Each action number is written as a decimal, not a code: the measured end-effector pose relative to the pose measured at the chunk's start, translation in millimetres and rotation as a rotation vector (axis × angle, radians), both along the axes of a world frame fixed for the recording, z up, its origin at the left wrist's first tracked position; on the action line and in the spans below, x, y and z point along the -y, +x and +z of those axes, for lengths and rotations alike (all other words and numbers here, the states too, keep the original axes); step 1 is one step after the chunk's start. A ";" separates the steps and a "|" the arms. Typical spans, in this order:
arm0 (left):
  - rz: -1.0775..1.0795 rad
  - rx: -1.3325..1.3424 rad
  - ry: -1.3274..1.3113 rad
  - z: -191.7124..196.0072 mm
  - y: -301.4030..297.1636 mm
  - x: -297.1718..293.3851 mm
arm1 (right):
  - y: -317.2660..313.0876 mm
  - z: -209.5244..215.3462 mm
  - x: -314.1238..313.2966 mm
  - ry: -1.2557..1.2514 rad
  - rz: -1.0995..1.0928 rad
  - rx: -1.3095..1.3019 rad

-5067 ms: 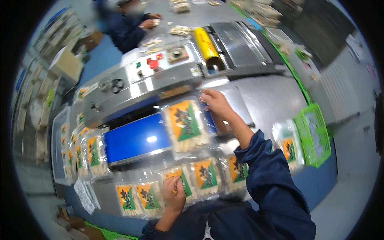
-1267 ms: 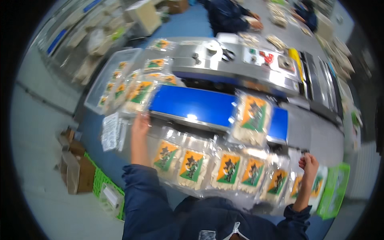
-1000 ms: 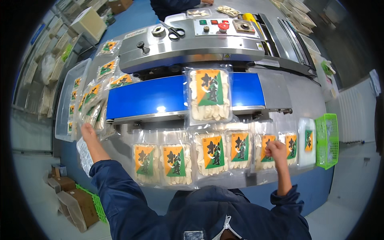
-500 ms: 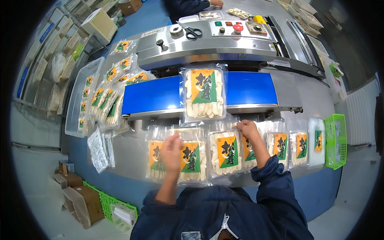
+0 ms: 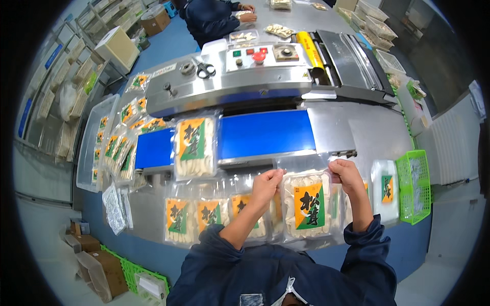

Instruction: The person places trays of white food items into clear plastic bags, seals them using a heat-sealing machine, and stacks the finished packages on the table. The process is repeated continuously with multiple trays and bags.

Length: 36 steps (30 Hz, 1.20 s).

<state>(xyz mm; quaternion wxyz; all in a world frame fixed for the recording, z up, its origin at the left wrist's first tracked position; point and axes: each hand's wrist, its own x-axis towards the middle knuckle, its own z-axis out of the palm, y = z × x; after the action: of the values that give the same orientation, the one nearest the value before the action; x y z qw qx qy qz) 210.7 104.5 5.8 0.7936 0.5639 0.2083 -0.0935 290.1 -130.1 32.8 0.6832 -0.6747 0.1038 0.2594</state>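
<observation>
My left hand (image 5: 266,187) and my right hand (image 5: 348,176) pinch the upper corners of a clear pouch of sliced mushrooms (image 5: 309,206). This pouch has an orange and green label and hangs upright in front of me, above the near table edge. Behind and to its left, more pouches (image 5: 177,219) like it lie in a row, their open-looking clear tops toward the machine. Another labelled pouch (image 5: 194,145) rests on the blue conveyor belt (image 5: 265,133), left of both hands. Parts of the row at right are hidden behind the held pouch and my right hand.
Beyond the belt stands a metal sealing machine (image 5: 224,79) with scissors (image 5: 205,70) on top. Filled pouches lie by a clear bin (image 5: 92,148) at left. A green basket (image 5: 413,186) stands at right, beside a white stack (image 5: 384,191). Across the table, a co-worker's hands (image 5: 247,14) handle something.
My left hand has moved right, and both hands now hold one pouch raised from the row. The pouch on the belt has travelled left. My view has shifted rightward.
</observation>
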 end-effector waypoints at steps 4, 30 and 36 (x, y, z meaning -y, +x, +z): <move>0.182 -0.003 0.005 23.4 52.8 27.3 | 27.1 10.7 17.2 -0.055 -0.187 0.162; 0.316 -0.048 -0.082 18.1 228.9 32.4 | 186.0 -2.2 21.0 -0.181 -0.306 0.334; 0.365 -0.054 -0.069 21.1 218.6 10.7 | 192.4 -5.2 -5.0 -0.166 -0.283 0.314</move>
<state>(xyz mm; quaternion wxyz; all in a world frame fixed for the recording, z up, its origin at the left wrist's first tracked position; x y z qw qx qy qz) 429.3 93.8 26.9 0.8104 0.4865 0.3250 0.0301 482.4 -125.1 27.6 0.6628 -0.7393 0.1108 0.0436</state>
